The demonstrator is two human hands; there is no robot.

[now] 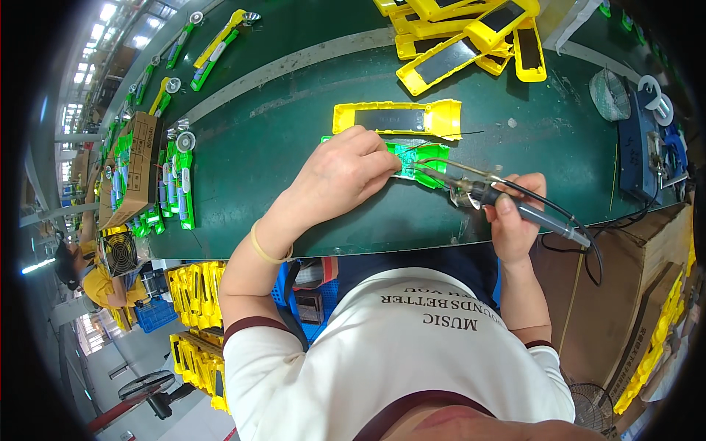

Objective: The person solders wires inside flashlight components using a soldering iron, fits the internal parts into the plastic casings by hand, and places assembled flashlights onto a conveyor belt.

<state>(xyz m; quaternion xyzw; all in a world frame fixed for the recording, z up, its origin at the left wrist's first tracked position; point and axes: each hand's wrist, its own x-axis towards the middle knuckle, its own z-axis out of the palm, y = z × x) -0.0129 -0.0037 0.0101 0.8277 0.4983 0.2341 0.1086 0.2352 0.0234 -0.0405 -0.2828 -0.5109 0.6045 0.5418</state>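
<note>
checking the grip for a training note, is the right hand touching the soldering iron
Touching. The head view shows it: the right hand grips the soldering iron by its grey handle, with no gap between them.

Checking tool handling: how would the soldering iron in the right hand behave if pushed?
The soldering iron looks stiff, given its straight grey handle. The black cable looping beside it seems floppy and may tug. The handle looks rounded, so rolling is possible if set down.
</note>
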